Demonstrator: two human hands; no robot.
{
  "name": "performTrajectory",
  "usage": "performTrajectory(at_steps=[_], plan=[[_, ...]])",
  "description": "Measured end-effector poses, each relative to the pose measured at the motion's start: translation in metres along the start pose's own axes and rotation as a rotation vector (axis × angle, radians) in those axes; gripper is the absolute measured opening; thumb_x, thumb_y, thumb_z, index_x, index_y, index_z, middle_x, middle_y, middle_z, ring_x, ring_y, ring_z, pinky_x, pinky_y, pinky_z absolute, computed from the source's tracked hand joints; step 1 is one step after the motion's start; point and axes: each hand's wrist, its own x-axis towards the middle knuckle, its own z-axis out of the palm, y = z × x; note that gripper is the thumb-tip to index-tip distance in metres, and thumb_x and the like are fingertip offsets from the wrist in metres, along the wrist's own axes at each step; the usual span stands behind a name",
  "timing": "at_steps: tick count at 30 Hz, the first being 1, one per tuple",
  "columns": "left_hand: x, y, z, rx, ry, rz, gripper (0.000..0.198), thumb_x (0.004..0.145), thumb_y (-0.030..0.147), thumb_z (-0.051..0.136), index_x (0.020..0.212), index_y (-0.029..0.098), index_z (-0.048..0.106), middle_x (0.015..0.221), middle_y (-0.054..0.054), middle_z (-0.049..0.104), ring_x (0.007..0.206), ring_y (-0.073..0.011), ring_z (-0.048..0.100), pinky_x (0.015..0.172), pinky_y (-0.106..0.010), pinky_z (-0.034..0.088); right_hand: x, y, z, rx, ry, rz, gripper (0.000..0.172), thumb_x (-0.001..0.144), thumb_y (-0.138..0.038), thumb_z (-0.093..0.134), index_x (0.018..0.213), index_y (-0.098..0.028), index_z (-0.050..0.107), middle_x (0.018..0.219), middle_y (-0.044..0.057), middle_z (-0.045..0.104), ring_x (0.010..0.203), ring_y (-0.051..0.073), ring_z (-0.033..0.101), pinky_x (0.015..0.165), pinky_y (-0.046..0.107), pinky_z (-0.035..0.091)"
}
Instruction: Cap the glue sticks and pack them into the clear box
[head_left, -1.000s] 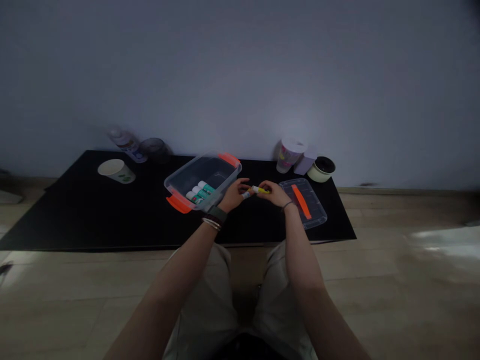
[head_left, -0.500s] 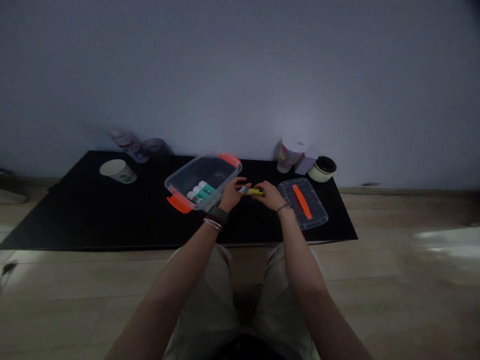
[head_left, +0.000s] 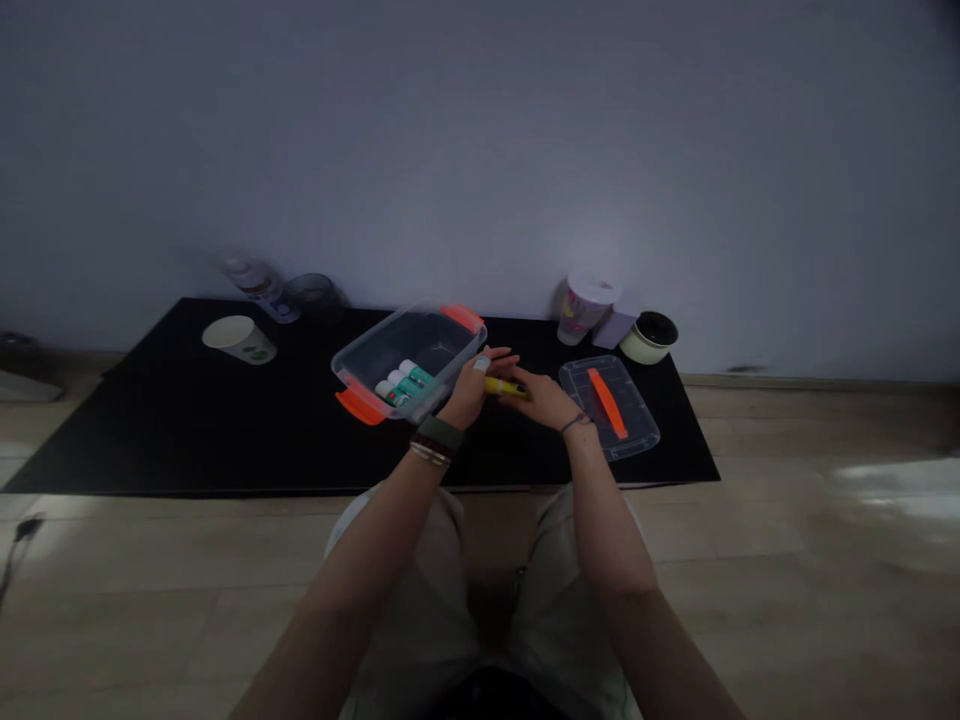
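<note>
Just right of the clear box, my two hands are close together over the black table. My right hand [head_left: 547, 398] grips a small yellow tube [head_left: 501, 387] with a dark end; its exact kind is too blurred to tell. My left hand [head_left: 466, 385] pinches a small white cap-like piece [head_left: 481, 363] near the thumb, its other fingers stretched to the right above the tube. Several teal tubes with white caps, like glue sticks [head_left: 405, 382], lie in the clear plastic box [head_left: 375, 345] with orange latches, beside my left hand.
A clear lid [head_left: 641, 420] with an orange handle lies right of my right hand. Behind it stand a lidded cup [head_left: 585, 310], a purple box [head_left: 615, 326] and a pale round pot [head_left: 649, 343]. At left are a paper cup [head_left: 240, 340], a bottle [head_left: 262, 290] and a dark bowl [head_left: 313, 295].
The white piece has come away from the end of the yellow tube and sits higher in my left hand. My left fingers stretch further right, and the tube tilts slightly down to the right.
</note>
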Motion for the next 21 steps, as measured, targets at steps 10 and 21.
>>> performTrajectory(at_steps=[10, 21], plan=[[0.0, -0.009, 0.01, 0.047, -0.021, 0.039, 0.058, 0.087, 0.068, 0.056, 0.096, 0.014, 0.073, 0.113, -0.016, 0.075, 0.118, -0.0304, 0.066, 0.108, -0.047, 0.047, 0.005, -0.038, 0.007, -0.508, -0.102, 0.297, 0.033, 0.094, -0.033, 0.057, 0.12, -0.018, 0.069, 0.107, 0.02, 0.073, 0.099, 0.032, 0.071, 0.08, 0.038, 0.052], [-0.009, 0.0, 0.012, 0.016, -0.016, 0.087, 0.049, 0.093, 0.059, 0.053, 0.107, 0.017, 0.072, 0.139, -0.012, 0.063, 0.132, -0.0295, 0.057, 0.115, -0.043, 0.042, 0.003, -0.055, 0.01, -0.507, -0.005, 0.286, 0.032, 0.098, -0.02, 0.044, 0.11, -0.013, 0.072, 0.099, 0.022, 0.074, 0.094, 0.031, 0.073, 0.075, 0.037, 0.052]])
